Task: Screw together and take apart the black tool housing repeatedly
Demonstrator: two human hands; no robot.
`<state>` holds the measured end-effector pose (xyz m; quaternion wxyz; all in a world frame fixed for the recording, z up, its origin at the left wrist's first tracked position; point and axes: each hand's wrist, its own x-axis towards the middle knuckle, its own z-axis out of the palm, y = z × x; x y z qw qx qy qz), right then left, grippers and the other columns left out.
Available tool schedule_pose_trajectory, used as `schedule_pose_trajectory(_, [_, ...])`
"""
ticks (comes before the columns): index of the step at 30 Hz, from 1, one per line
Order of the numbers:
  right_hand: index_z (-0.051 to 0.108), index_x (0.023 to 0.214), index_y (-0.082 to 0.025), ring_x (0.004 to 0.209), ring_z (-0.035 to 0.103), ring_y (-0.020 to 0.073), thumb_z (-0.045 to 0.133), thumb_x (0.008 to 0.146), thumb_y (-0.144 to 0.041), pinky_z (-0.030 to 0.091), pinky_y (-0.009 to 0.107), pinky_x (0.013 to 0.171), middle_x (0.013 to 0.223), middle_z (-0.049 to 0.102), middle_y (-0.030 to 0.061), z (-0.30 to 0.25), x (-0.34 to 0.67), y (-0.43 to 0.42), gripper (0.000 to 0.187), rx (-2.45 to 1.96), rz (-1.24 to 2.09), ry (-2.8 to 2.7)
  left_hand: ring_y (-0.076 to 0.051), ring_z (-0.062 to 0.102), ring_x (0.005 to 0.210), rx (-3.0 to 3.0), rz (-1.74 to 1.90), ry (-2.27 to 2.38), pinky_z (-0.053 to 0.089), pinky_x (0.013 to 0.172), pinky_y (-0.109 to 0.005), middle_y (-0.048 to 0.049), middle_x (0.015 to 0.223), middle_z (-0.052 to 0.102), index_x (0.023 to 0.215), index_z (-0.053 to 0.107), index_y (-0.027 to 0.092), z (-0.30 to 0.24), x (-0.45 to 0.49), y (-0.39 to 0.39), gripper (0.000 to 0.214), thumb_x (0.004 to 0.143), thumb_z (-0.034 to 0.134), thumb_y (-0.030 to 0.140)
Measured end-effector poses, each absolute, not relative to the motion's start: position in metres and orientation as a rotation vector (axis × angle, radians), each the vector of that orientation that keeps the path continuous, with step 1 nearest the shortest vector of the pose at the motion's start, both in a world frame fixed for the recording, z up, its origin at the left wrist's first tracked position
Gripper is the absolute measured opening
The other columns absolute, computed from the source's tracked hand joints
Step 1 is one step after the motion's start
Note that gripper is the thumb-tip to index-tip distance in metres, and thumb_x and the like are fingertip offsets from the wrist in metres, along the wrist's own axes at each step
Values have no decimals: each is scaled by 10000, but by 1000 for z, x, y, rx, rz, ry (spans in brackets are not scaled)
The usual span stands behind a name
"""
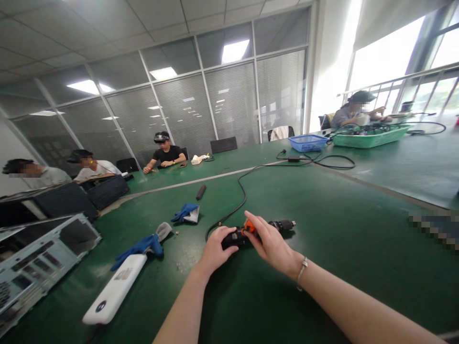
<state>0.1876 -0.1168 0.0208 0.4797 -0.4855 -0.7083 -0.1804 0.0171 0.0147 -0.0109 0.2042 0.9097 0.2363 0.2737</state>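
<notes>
A black corded electric screwdriver [281,224] with an orange switch lies on the green table [322,248]. My left hand [214,248] wraps around its rear end where the black cable [244,191] enters. My right hand [270,243] lies over its middle, fingers curled on the orange part. The metal tip points right, clear of both hands.
Blue-and-grey gloves [145,243] [186,212] and a white oblong device [114,289] lie to the left, beside an open computer case [36,258]. A black cylinder [201,192] lies farther back. Blue basket [307,142] and green tray [369,138] stand far right. Several people sit around the table.
</notes>
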Motion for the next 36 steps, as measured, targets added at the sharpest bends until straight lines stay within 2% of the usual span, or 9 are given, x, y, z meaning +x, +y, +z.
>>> schedule_pose_trajectory(4, [135, 1488, -220, 905, 642, 202, 360, 970, -184, 583, 332, 745, 1101, 600, 127, 23, 189, -117, 566, -1170, -461, -1813, -239, 564, 1140, 2509, 735, 612, 403, 1043, -424, -68, 1231, 617, 1201, 601, 239, -8, 17, 13, 446, 766, 689, 196])
schedule_pose_trajectory(7, [161, 1485, -227, 987, 619, 206, 360, 964, -158, 562, 344, 809, 1177, 585, 131, 28, 186, -120, 562, -1164, -438, -1908, -240, 573, 1125, 2485, 712, 607, 417, 1029, -413, -62, 1222, 626, 1189, 601, 227, -8, 18, 12, 450, 752, 690, 170])
schedule_pose_trajectory(11, [340, 1421, -230, 988, 597, 210, 399, 939, -146, 526, 394, 856, 1174, 598, 126, 35, 177, -126, 492, -1165, -405, -1982, -239, 599, 1057, 2458, 729, 645, 450, 979, -394, -59, 1136, 660, 1107, 633, 199, -7, 19, 10, 360, 752, 689, 176])
schedule_pose_trajectory(15, [509, 1305, -275, 903, 618, 198, 480, 931, -219, 543, 346, 775, 1039, 623, 92, 28, 175, -125, 379, -1200, -443, -1850, -221, 595, 1045, 2427, 729, 612, 448, 970, -358, -51, 1113, 660, 1102, 633, 201, -3, 18, 2, 379, 733, 704, 150])
schedule_pose_trajectory(18, [458, 1355, -282, 943, 633, 186, 429, 941, -177, 557, 302, 785, 1090, 620, 91, 20, 178, -122, 428, -1157, -411, -1792, -230, 581, 1061, 2455, 668, 612, 433, 984, -365, -42, 1147, 645, 1102, 641, 218, -1, 17, -4, 440, 682, 760, 168])
schedule_pose_trajectory(22, [360, 1420, -245, 1045, 624, 204, 413, 939, -179, 553, 326, 872, 1194, 605, 112, 17, 179, -121, 489, -1139, -410, -1757, -237, 587, 1037, 2455, 632, 637, 432, 977, -377, -45, 1141, 646, 1108, 641, 222, -1, 19, -9, 473, 658, 785, 188])
schedule_pose_trajectory(28, [436, 1356, -272, 895, 664, 181, 454, 941, -217, 579, 280, 744, 1052, 639, 83, 17, 181, -120, 419, -1140, -399, -1701, -239, 583, 1060, 2439, 622, 634, 422, 993, -375, -43, 1175, 639, 1113, 638, 232, -3, 19, -7, 510, 632, 803, 186])
schedule_pose_trajectory(32, [321, 1432, -234, 1019, 644, 196, 415, 941, -190, 564, 307, 851, 1158, 623, 109, 18, 183, -121, 501, -1139, -383, -1722, -234, 586, 1062, 2426, 642, 635, 415, 1000, -363, -35, 1168, 646, 1111, 641, 235, -3, 18, -6, 530, 614, 810, 161])
schedule_pose_trajectory(36, [451, 1340, -267, 938, 661, 203, 509, 912, -223, 578, 324, 793, 1088, 643, 95, 18, 183, -122, 434, -1124, -465, -1705, -230, 581, 1069, 2421, 657, 615, 414, 999, -359, -35, 1179, 639, 1129, 630, 238, -2, 18, -7, 517, 643, 783, 154])
